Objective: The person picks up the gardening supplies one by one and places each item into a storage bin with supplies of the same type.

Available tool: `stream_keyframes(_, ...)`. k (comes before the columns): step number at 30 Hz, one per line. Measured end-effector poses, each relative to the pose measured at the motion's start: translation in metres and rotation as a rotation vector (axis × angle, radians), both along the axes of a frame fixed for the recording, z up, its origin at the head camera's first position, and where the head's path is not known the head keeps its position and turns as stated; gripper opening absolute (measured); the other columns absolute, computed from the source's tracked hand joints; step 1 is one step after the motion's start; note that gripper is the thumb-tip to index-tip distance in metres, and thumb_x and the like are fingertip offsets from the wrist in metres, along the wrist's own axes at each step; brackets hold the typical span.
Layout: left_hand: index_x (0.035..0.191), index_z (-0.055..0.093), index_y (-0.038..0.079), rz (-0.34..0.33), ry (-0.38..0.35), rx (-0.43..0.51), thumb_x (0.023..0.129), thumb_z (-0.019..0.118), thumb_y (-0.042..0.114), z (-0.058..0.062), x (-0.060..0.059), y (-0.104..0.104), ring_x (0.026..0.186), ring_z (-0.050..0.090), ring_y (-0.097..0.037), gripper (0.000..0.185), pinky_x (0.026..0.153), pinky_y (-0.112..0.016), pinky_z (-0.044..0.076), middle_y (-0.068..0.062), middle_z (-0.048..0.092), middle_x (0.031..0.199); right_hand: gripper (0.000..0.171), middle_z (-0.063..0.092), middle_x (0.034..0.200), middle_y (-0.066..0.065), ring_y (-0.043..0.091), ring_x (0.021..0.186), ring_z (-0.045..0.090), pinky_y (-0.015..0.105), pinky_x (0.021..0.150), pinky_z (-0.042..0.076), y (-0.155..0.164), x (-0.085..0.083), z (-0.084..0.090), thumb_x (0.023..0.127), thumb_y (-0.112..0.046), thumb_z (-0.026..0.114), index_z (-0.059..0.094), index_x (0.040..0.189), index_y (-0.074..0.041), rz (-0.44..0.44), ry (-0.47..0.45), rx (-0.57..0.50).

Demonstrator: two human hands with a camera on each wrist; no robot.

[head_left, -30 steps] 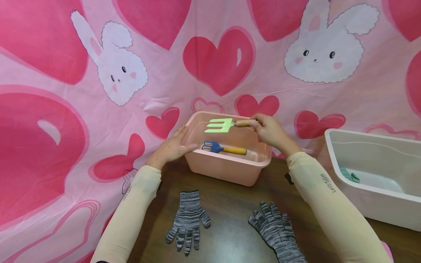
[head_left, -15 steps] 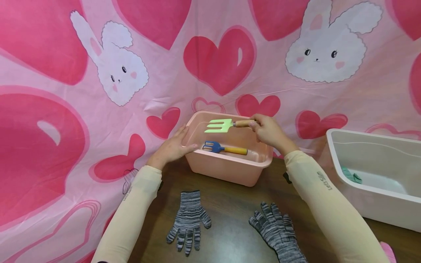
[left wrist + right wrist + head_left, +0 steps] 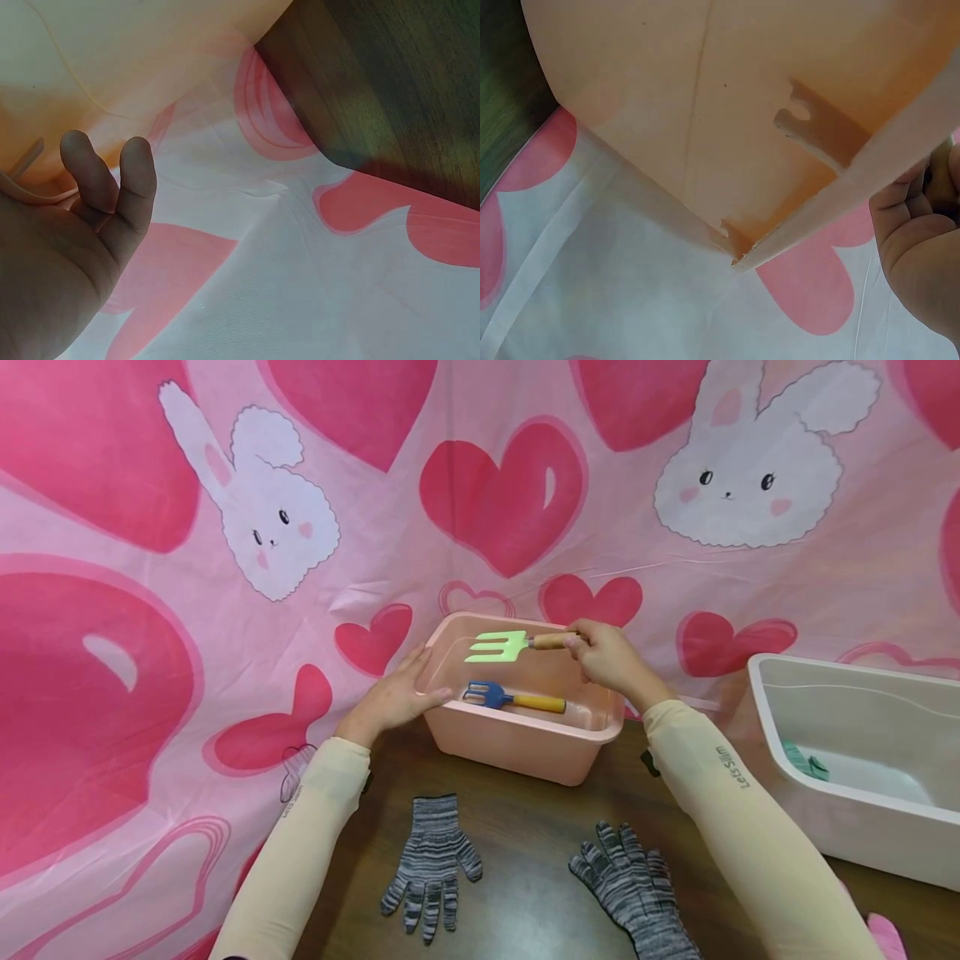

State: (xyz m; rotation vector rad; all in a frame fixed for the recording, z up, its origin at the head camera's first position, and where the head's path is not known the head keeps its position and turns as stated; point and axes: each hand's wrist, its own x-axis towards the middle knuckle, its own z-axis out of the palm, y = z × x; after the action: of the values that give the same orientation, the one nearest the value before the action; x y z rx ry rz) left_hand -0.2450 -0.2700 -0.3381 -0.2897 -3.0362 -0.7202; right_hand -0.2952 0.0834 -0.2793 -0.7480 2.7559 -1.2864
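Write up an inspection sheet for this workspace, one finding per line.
Surface: dark wooden table, partly under a pink heart cloth.
Job's things: green fork held above pink tub; blue rake lies inside.
Clutter: two striped gloves lie flat; white tub holds something teal.
Grippers: right hand grips the fork's handle; left hand rests on the tub's rim.
Cables: nothing seen.
Surroundings: bunny-print backdrop.

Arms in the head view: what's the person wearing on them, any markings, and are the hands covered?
Both arms wear snug cream-beige sleeves down to the wrists. The right sleeve has small dark lettering printed near the forearm; the left sleeve has a similar small dark print. The left hand and right hand are bare: no gloves, rings or watch visible.
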Motion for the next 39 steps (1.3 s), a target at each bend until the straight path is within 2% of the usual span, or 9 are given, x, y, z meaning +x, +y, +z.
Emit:
stream_keyframes(9,0.164,0.011,0.021,0.009,-0.006,0.008,0.089,0.060,0.066,0.002,0.002,0.001,0.152,0.016,-0.030,0.101,0.116,-0.058,0.026,-0.004,0.009,0.169,0.021,0.055,0.082,0.012,0.026,0.053,0.060,0.034,0.054,0.050,-0.002,-0.002,-0.001,0.107,-0.017,0.051,0.061,0.114,0.000,-0.005,-0.004,0.014)
stream_keyframes(14,0.164,0.012,0.020,0.005,0.003,-0.001,0.087,0.056,0.073,0.003,0.003,-0.001,0.152,0.015,-0.030,0.104,0.116,-0.057,0.026,-0.005,0.009,0.169,0.020,0.055,0.083,0.013,0.026,0.053,0.059,0.034,0.054,0.049,-0.004,-0.002,-0.001,0.107,-0.018,0.050,0.061,0.111,-0.001,0.003,-0.006,0.033)
stream_keyframes(20,0.164,0.012,0.021,0.011,0.002,0.001,0.086,0.057,0.074,0.004,0.003,-0.001,0.152,0.016,-0.029,0.105,0.116,-0.057,0.027,-0.004,0.010,0.169,0.020,0.054,0.084,0.013,0.023,0.053,0.057,0.034,0.055,0.051,-0.006,-0.004,-0.003,0.107,-0.017,0.050,0.060,0.112,-0.001,0.020,-0.027,0.037)
stream_keyframes(28,0.164,0.012,0.020,0.011,-0.002,-0.002,0.090,0.062,0.063,0.006,0.004,-0.001,0.152,0.016,-0.030,0.099,0.116,-0.057,0.026,-0.004,0.010,0.169,0.021,0.056,0.085,0.015,0.022,0.052,0.058,0.034,0.054,0.051,-0.010,-0.005,-0.004,0.107,-0.018,0.051,0.061,0.112,-0.001,0.024,-0.004,0.047)
stream_keyframes(36,0.164,0.011,0.022,0.008,-0.007,-0.007,0.085,0.055,0.077,0.003,0.002,0.001,0.152,0.017,-0.030,0.106,0.115,-0.059,0.028,-0.003,0.010,0.169,0.019,0.056,0.085,0.016,0.023,0.052,0.058,0.034,0.053,0.048,-0.017,-0.007,-0.004,0.107,-0.018,0.051,0.060,0.111,-0.001,0.023,0.003,0.066)
stream_keyframes(39,0.164,0.011,0.022,0.011,-0.011,0.003,0.085,0.056,0.077,0.002,0.003,0.001,0.152,0.016,-0.029,0.107,0.115,-0.058,0.027,-0.003,0.009,0.169,0.020,0.055,0.084,0.014,0.023,0.052,0.058,0.034,0.052,0.048,-0.018,-0.008,-0.005,0.107,-0.019,0.051,0.059,0.112,-0.002,0.024,0.000,0.070)
